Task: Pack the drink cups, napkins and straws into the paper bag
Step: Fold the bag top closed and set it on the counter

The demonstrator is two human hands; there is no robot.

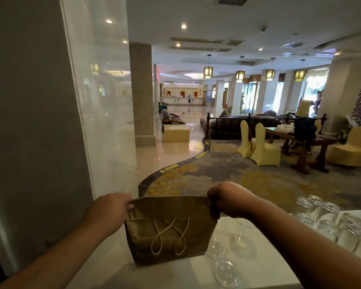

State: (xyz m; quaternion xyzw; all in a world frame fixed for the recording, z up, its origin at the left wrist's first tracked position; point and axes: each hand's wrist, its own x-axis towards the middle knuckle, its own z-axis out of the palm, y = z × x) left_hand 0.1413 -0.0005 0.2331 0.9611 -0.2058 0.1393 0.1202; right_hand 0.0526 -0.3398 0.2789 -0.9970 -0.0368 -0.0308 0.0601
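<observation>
A brown paper bag [169,232] stands upright on the white counter [117,268], its top folded over and its twine handles hanging down the near face. My left hand [111,207] pinches the bag's upper left corner. My right hand [227,199] grips the upper right corner. What is inside the bag is hidden. No drink cups, napkins or straws show outside it.
Several clear glasses [329,222] stand upside down at the counter's right, and more [225,272] sit just right of the bag. A grey pillar [33,122] rises close on the left. Beyond the counter lies a carpeted lobby with chairs [263,147].
</observation>
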